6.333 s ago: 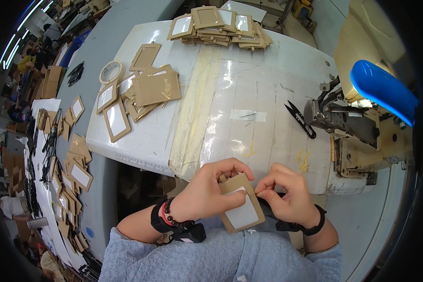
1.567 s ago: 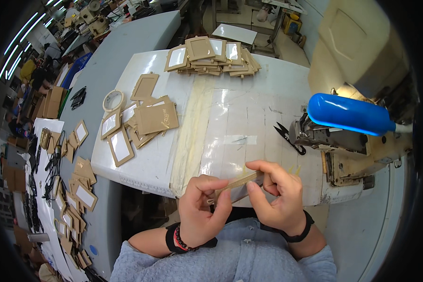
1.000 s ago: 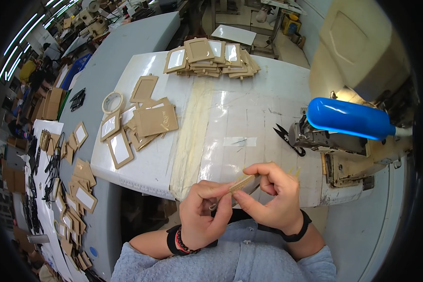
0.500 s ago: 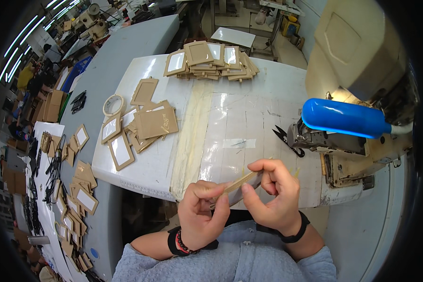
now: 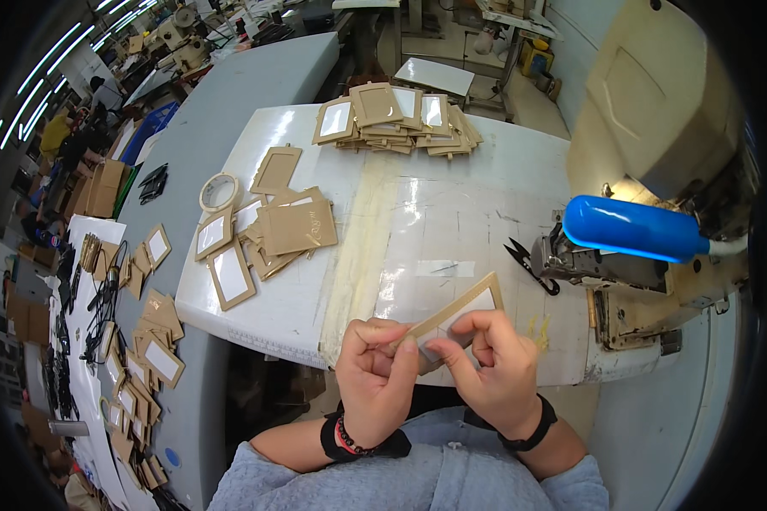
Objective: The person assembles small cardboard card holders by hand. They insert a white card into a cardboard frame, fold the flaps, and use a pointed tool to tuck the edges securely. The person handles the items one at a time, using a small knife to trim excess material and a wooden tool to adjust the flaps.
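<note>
A tan card holder with a pale window is held tilted above the table's near edge. My left hand pinches its lower left corner between thumb and fingers. At its right side, my right hand is closed with bent fingers, thumb and forefinger against the window area; the fingers cover part of the lower edge. Left of my hands lies a loose group of similar holders, one with gold lettering. A larger pile of them rests at the table's far side.
Black thread snips lie beside a sewing machine with a blue-covered part on the right. A tape roll sits at the left. More holders and black cords cover a side table farther left.
The card holder has turned from nearly edge-on to show its window and frame. My right hand has shifted slightly down and left along it. The whole view has shifted slightly.
</note>
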`<state>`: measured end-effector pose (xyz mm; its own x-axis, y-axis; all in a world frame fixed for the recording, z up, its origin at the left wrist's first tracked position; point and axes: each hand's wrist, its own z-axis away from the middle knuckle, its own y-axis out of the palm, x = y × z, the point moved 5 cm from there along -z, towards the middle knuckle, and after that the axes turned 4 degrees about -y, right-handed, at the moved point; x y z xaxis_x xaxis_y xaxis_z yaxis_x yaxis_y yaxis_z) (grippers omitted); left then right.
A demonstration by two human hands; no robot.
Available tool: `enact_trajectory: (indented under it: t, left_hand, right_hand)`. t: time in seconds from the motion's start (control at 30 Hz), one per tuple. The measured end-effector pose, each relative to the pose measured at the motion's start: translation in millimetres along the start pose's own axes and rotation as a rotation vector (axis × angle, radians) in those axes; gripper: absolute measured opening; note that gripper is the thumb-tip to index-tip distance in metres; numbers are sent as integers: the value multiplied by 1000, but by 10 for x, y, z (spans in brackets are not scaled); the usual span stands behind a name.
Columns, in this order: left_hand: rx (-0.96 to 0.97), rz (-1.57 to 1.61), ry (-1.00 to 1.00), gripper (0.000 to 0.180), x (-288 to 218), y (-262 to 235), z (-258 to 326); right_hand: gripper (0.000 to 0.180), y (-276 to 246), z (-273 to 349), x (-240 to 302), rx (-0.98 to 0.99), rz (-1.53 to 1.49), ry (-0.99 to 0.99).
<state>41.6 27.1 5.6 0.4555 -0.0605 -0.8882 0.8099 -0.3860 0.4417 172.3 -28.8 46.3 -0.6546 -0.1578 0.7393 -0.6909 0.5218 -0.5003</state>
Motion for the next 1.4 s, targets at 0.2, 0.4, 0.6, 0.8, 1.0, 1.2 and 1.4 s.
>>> enact_trajectory:
  t: [0.2,0.4,0.6,0.8,1.0,1.2,1.4]
  left_hand:
    - [15,-22,-136,26,-23,63,-47]
    - [31,-172,-311,17,153,-56,-123]
    - [-26,-126,-362,16,123,-99,-91]
    - [-24,-5,-425,22,111,-78,-120]
    - [6,79,-428,23,107,-19,-112]
    - [30,87,-413,22,96,-4,-88]
    - [55,85,-409,23,82,-6,-76]
  right_hand:
    - [14,66,-34,-54,125,-113,71]
    - [8,135,14,-71,221,-228,80]
    - [11,145,90,-94,226,-227,104]
    - [15,56,2,-198,205,-373,287]
    - [30,-9,-33,-200,74,-587,369]
    - [34,-4,-33,-177,89,-287,193]
    - [39,0,-28,-184,66,-237,165]
